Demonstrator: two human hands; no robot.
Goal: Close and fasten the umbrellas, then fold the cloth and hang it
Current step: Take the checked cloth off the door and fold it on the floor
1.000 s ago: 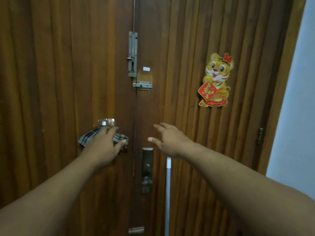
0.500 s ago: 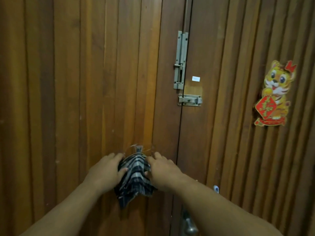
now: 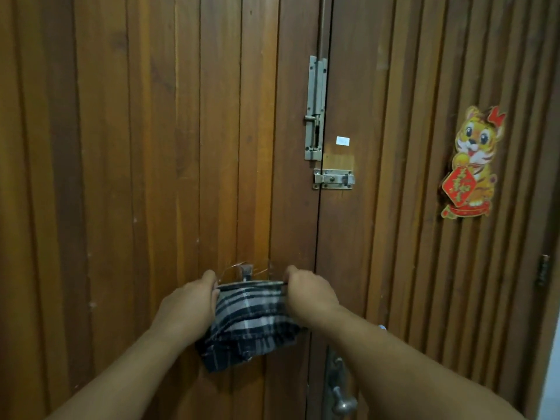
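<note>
The left hand [image 3: 185,310] and the right hand [image 3: 309,294] each pinch with curled fingers one top corner of the folded plaid cloth [image 3: 247,324], which hangs stretched between them against the wooden door [image 3: 151,147], just under the small metal hook [image 3: 247,272]. I think the cloth may slide off if its top edge only rests against the hook. The hook looks small, so uneven weight could pull the cloth down when both hands let go.

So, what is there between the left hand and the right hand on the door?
In the head view, the checked cloth stretches between the left hand and the right hand, which pinch its top edge just below a small hook on the door.
</note>
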